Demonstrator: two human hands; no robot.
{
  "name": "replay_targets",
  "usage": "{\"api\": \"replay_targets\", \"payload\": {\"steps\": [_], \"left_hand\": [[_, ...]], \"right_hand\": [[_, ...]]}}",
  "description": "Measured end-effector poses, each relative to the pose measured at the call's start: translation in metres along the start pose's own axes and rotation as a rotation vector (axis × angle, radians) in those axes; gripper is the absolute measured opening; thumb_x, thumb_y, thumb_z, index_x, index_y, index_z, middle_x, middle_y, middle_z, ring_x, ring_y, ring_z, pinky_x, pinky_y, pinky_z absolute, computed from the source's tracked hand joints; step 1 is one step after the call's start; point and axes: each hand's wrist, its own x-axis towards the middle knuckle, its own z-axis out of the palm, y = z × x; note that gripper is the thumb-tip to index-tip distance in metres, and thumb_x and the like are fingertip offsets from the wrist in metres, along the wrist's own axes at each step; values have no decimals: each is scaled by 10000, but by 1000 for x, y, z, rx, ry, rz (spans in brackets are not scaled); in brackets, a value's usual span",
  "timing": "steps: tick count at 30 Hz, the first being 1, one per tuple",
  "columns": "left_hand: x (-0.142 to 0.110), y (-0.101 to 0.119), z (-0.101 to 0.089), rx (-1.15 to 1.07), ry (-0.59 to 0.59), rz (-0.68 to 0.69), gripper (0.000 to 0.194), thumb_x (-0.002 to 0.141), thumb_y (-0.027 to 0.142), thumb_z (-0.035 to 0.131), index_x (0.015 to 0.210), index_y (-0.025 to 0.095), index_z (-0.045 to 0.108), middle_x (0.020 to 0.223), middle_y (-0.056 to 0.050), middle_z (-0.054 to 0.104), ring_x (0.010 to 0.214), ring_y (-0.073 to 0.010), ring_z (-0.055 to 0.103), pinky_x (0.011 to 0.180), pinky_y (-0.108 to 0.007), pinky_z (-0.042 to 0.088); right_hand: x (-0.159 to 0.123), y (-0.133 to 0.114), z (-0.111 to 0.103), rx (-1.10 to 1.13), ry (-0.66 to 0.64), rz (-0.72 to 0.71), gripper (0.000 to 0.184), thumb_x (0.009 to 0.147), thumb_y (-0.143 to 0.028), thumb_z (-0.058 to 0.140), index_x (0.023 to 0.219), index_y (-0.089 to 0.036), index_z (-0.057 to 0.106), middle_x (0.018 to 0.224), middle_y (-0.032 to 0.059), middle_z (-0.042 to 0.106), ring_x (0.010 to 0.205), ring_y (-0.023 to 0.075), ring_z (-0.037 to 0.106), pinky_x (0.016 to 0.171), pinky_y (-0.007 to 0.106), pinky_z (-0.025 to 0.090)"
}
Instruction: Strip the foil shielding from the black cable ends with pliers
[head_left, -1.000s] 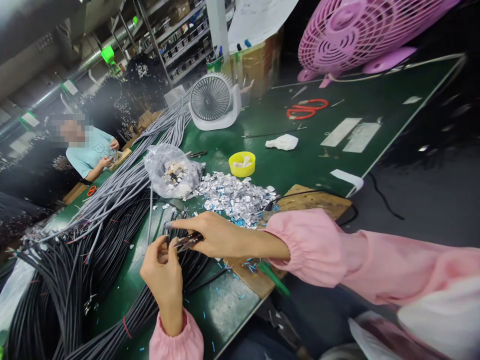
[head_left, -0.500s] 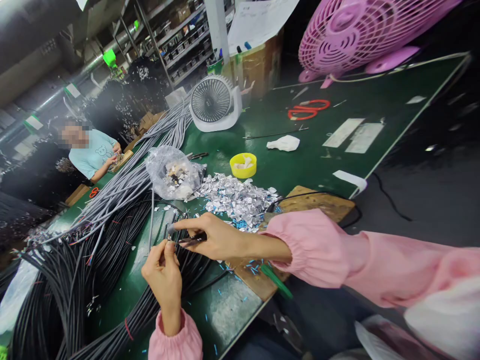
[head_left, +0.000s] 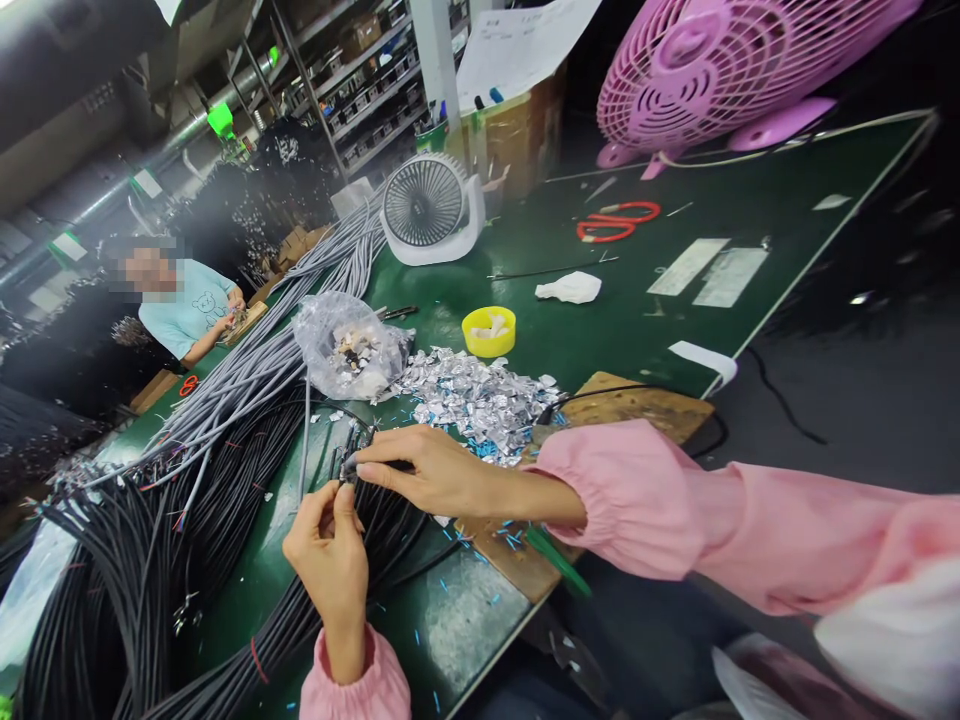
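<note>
My left hand [head_left: 330, 553] is closed in a pinch on the end of a black cable [head_left: 341, 478] above a thick bundle of black cables [head_left: 150, 590]. My right hand [head_left: 427, 468] reaches in from the right, fingers pinched on the same cable end, with a small dark tool barely showing under its fingers. Both arms wear pink sleeves. The hands meet over the green table [head_left: 600, 320], just in front of a heap of silver foil scraps [head_left: 480, 395].
A grey cable bundle [head_left: 285, 320], a clear bag of small parts [head_left: 346, 345], a yellow bowl [head_left: 488, 330], a white fan [head_left: 430, 207], red scissors [head_left: 619, 218], a pink fan [head_left: 720, 70]. A wooden board [head_left: 622, 400] lies under my right forearm. Another person [head_left: 184, 300] works at the far left.
My right hand has drawn in to the cable end and the dark tool is now mostly hidden under its fingers. My left hand has kept its pinch and shifted slightly.
</note>
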Motion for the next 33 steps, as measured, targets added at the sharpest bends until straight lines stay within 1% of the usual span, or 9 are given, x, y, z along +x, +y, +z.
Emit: {"api": "replay_targets", "payload": {"steps": [5,10,13,16,18,22,26,29,33], "left_hand": [[-1,2,0,20,-2,-1,250,728,246,513,499,162,568,460,14,494,393,-83,446,400,-189,366],[-2,-2,2,-1,15,-10,214,726,288,527,618,150,649,482,0,548,414,-101,479,419,-203,387],[-1,-7,3,-68,-45,-25,275,757,350,514,606,152,632,470,1,524,405,-103,460,405,-215,366],[0,-15,2,-159,-126,-50,365,785,457,504,610,157,617,483,-11,510,388,-98,417,373,-225,323],[0,-20,0,-203,-176,-73,422,790,521,489,592,163,594,482,-16,487,366,-84,362,353,-227,288],[-2,-23,-8,-318,-310,-126,521,806,593,416,475,193,461,421,8,356,345,-71,268,336,-230,252],[-3,-23,-10,-364,-394,-159,539,798,629,390,459,210,397,427,5,342,338,-70,248,323,-237,230],[-4,-25,-7,-358,-437,-197,543,788,649,382,461,215,393,433,-1,355,333,-70,246,318,-243,221],[-5,-28,-4,-365,-473,-229,530,777,642,414,461,216,403,420,7,342,322,-68,244,312,-244,218]], "right_hand": [[0,1,-1,7,-5,11,238,869,-282,498,950,-202,707,785,37,673,678,119,571,603,219,361],[-1,-1,-3,-63,-20,10,240,867,-296,501,971,-216,702,828,37,689,713,135,591,609,228,357],[-2,-1,-4,-82,-5,-13,246,869,-300,493,966,-215,702,827,36,693,721,138,593,606,228,349],[-2,-1,-6,-53,-8,-13,235,860,-293,505,940,-209,710,794,34,690,672,125,578,579,226,331],[0,0,-7,23,-29,-25,222,847,-277,522,905,-193,719,755,32,685,630,111,560,564,220,329],[5,5,-10,317,-110,-67,252,833,-280,525,856,-125,723,700,35,663,619,104,542,575,211,377],[10,10,-11,485,-54,-50,330,810,-362,547,910,-87,700,683,31,607,572,85,468,512,199,363],[9,10,-9,490,-34,-203,284,764,-336,621,920,-110,693,690,13,558,569,70,445,507,187,359],[5,10,-4,419,38,-428,139,808,-179,558,806,-108,678,705,28,560,605,76,488,558,190,394]]}}
